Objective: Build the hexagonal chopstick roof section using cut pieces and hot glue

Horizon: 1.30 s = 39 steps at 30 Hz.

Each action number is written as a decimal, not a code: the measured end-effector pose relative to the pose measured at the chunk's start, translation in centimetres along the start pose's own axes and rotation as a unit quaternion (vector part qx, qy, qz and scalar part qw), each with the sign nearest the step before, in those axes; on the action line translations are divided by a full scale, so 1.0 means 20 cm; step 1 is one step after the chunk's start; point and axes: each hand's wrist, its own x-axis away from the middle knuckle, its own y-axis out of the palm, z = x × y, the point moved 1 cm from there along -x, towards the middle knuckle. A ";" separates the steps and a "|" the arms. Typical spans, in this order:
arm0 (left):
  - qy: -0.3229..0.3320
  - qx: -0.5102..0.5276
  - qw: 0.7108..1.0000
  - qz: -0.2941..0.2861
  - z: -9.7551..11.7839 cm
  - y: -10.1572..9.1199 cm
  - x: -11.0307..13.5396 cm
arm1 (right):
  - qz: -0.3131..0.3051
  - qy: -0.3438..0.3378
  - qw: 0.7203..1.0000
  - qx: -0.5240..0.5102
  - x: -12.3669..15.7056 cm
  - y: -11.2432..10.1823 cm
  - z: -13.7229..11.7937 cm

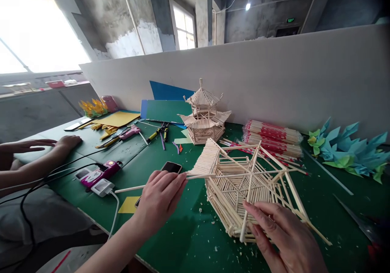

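1. Holds a long pale stick [131,189] in the left hand [161,193], with fingers curled around it.
2. Rests the right hand [283,234] at the near side of the stick frame [237,183], with forefinger on a spoke and thumb slightly parted; cannot tell a grip from a light touch.
3. Has the frame on the green table [179,240], right of the left hand, in front of a stick pagoda [203,123].
4. Includes bundled sticks [271,138] behind, and a phone [171,167] partly hidden by the left hand.

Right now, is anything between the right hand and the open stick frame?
Nothing visible is: the right hand lies over the near side of the frame, one fingertip at a crossing stick; contact is unclear.
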 end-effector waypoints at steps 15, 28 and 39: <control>0.031 -0.056 0.998 -0.013 -0.04 0.10 0.03 | -0.054 -0.042 0.996 0.049 0.05 0.03 0.05; 0.062 -0.074 0.995 -0.031 -0.06 0.10 0.02 | -0.064 -0.017 0.998 0.020 0.03 0.02 0.03; 0.089 -0.047 0.995 -0.028 -0.07 0.11 0.00 | -0.056 -0.002 0.998 0.005 0.03 0.01 0.03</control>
